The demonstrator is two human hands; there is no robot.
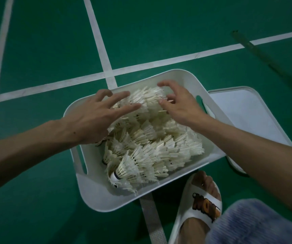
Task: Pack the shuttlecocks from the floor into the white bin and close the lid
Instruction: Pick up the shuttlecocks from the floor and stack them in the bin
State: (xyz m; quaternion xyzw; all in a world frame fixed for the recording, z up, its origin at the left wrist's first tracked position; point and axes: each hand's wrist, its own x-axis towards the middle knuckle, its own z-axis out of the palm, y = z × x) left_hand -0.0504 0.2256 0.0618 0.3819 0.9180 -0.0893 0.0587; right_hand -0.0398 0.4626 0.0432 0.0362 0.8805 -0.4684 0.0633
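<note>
The white feathered shuttlecocks [152, 148] lie nested in rows inside the white rectangular plastic bin [95, 196], filling it almost to the rim. The bin stands open on the green court floor [44, 50], over a crossing of white painted lines [99, 41].

The left hand [92, 118] is spread wide with straight fingers over the far left rows, holding nothing. The right hand [180, 104] arches over the far row with its fingers bent and apart and its thumb tip on the feathers, gripping nothing.

The flat white lid [247, 110] lies on the floor just right of the bin, partly under the right forearm. A foot in a white slide sandal [201, 205] stands near the bin's near right corner. A thin dark rod [252, 48] lies at far right.
</note>
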